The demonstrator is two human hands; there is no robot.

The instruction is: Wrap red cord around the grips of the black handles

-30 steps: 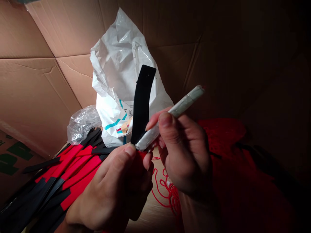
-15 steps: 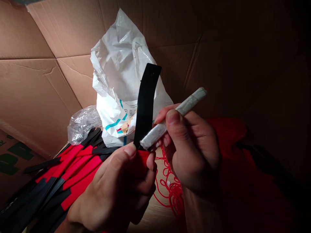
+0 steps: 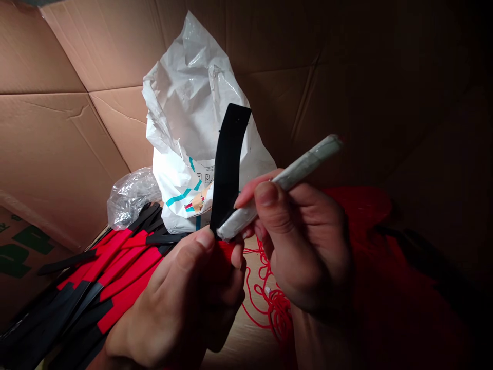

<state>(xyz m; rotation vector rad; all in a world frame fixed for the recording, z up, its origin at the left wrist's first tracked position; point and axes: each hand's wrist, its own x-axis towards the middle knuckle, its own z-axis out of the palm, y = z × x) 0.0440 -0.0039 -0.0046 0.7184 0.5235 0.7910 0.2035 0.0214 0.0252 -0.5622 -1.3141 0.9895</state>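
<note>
A curved flat black strip (image 3: 230,159) with a red wrapped section (image 3: 222,259) rises from my left hand (image 3: 181,288), which is closed around the red part with the thumb at the red-black border. My right hand (image 3: 300,241) pinches a whitish stick wrapped in clear film (image 3: 308,164), held slantwise like a pen. Its lower end lies at the base of the black section, close to my left thumb; whether it touches the strip is hard to tell. The fingers behind the stick are partly hidden.
Several similar black-and-red strips (image 3: 115,267) lie piled at the left. Behind my hands stands a crumpled white plastic bag (image 3: 192,103), beside clear plastic wrap (image 3: 133,198). Tangled red cord (image 3: 279,311) lies on the wooden surface. Cardboard walls (image 3: 108,46) enclose the back; red material (image 3: 358,205) sits in shadow.
The stick's lower end has slid slightly left and down, and its upper end now reaches farther right. The black strip's top has shifted a little left. My left hand has barely moved.
</note>
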